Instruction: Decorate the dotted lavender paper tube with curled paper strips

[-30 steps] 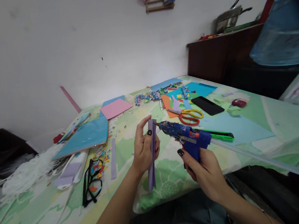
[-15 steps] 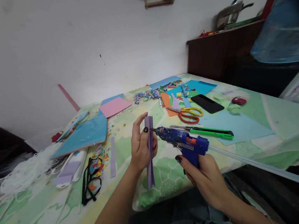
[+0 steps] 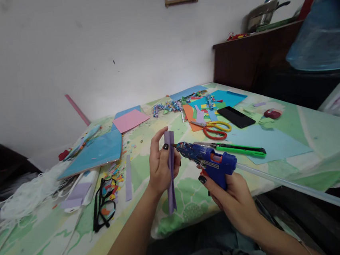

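My left hand (image 3: 160,162) is closed around a folded strip of purple paper (image 3: 171,187), which stands almost upright over the table's front edge. The thumb presses on its front face. In my right hand (image 3: 235,201) is a blue hot glue gun (image 3: 214,164), gripped by its handle, with a long clear glue stick (image 3: 296,189) sticking out of its back. The gun's nozzle points left and meets, or nearly meets, the strip's right side beside my left thumb. Whether glue is coming out is too small to see.
Behind the gun lie a green utility knife (image 3: 240,149), scissors (image 3: 215,130) with red and yellow handles, and a black phone (image 3: 236,116). To the left are black glasses (image 3: 102,208), paper scraps (image 3: 116,176), a blue folder (image 3: 97,152) and pink paper (image 3: 131,120).
Both hands keep almost the same place and hold the same things. The glue gun has tilted very slightly at the paper strip.
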A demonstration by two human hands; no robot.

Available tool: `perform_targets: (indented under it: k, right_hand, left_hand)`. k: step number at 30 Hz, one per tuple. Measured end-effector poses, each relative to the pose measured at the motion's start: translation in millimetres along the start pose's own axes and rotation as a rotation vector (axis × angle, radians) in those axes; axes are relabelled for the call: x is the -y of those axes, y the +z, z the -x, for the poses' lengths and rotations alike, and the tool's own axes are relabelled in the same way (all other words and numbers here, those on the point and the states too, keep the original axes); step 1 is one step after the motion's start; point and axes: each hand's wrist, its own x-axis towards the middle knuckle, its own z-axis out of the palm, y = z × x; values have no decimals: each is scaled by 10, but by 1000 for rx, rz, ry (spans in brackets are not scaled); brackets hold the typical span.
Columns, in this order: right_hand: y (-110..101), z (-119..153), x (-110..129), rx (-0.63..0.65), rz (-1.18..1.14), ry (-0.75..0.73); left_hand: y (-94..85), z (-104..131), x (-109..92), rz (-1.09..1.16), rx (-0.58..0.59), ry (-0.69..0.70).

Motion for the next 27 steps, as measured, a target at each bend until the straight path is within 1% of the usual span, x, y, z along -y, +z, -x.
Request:
perform_targets:
  k: [10,23,27]
  right_hand:
    - [0,7,-20,9,62,-27]
    - [-7,31,69,37,219,-113]
    - [-18,52,75,61,276,-125]
  left_hand:
    - [-13,-23,41,-53,-22,101]
    - [-13,-25,21,-125,-101,143]
    - [-17,-28,16,-106,-117,128]
